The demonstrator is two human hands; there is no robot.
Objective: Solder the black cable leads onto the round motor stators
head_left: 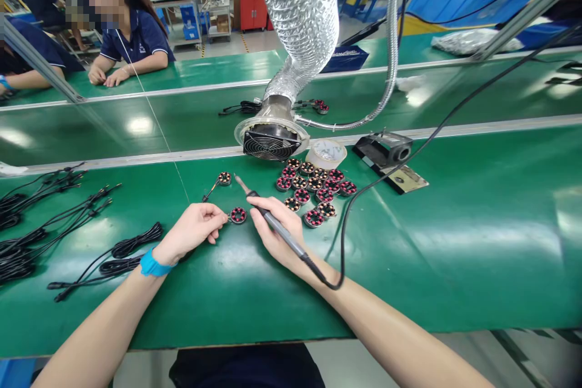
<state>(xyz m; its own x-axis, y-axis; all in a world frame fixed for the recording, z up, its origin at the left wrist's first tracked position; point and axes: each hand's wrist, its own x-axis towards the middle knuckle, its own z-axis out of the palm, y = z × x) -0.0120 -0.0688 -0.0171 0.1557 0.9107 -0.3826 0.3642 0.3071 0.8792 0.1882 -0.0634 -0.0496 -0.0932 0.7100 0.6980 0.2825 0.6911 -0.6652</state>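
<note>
My right hand (278, 227) is closed round a grey soldering iron (282, 231), its tip pointing up and left. My left hand (199, 227), with a blue band at the wrist, has its fingers pinched at the left edge of a small round coil with red windings (237, 215); what lies between the fingertips is too small to name. Just above, a second round coil (224, 178) lies on the green table (409, 267) with a short dark lead attached. Several more round coils (314, 183) are grouped to the right of the iron.
A fume extractor (271, 145) with a silver duct hangs above the coils. Tape (326, 153) and an iron stand (386, 151) lie behind. The iron's cable arcs across the right. Black cables (27, 242) lie left. Across the bench sits a person (136, 42).
</note>
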